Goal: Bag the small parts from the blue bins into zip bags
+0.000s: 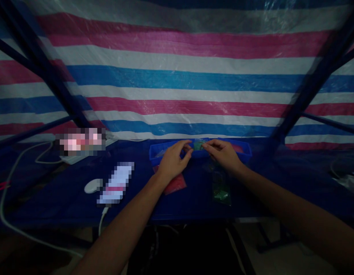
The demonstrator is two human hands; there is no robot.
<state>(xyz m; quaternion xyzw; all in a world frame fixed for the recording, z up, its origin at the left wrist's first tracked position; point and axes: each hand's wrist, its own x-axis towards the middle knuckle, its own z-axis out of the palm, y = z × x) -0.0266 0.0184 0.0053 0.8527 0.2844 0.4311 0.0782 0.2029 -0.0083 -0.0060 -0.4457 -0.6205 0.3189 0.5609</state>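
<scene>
A small clear plastic bag with green contents [198, 144] is held up over the blue tray [200, 153]. My right hand [225, 154] pinches the bag's right edge between thumb and fingers. On the other side, my left hand [174, 158] has its fingers curved and thumb tip a little apart from the index finger, close to the bag's left edge; nothing shows between them. Beneath my left wrist lies a red packet [176, 184]. Another clear bag with green contents [221, 192] rests on the table below my right hand. Red material [237, 148] shows in the tray's right end.
On the left of the blue table [79, 208] lie a blurred phone [117, 184] with a white cable and a white round object [92, 186]. A power strip [75, 157] sits behind them. Dark metal posts [309, 89] and a striped sheet [188, 80] stand beyond.
</scene>
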